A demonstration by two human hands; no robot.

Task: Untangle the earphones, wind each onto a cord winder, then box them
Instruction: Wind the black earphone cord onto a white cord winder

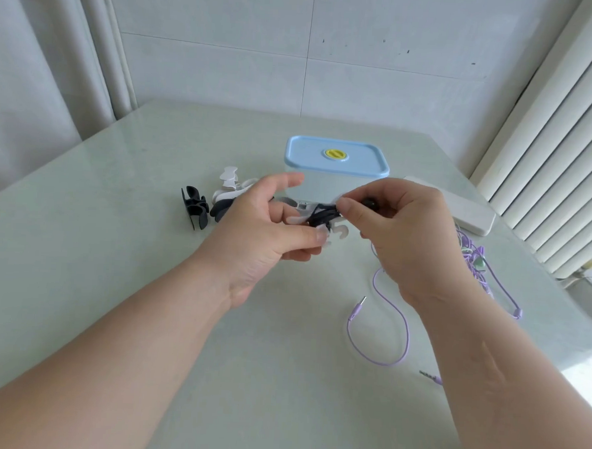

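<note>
My left hand (264, 222) holds a white cord winder (337, 230) above the table's middle, with black earphone cord (322, 214) wound around it. My right hand (397, 229) pinches the black cord's end, and a black earbud (369, 203) shows between its fingers. Purple earphones (476, 264) lie in a tangle to the right, their cord looping forward to a plug (359, 305). Behind my hands stands the box with its light blue lid (336, 156) closed.
A black cord winder (194, 205) and more white and dark winders (230, 183) lie left of the box. A white flat block (473, 213) rests at the right. The pale table (116, 215) meets a curtain on the left and a radiator on the right.
</note>
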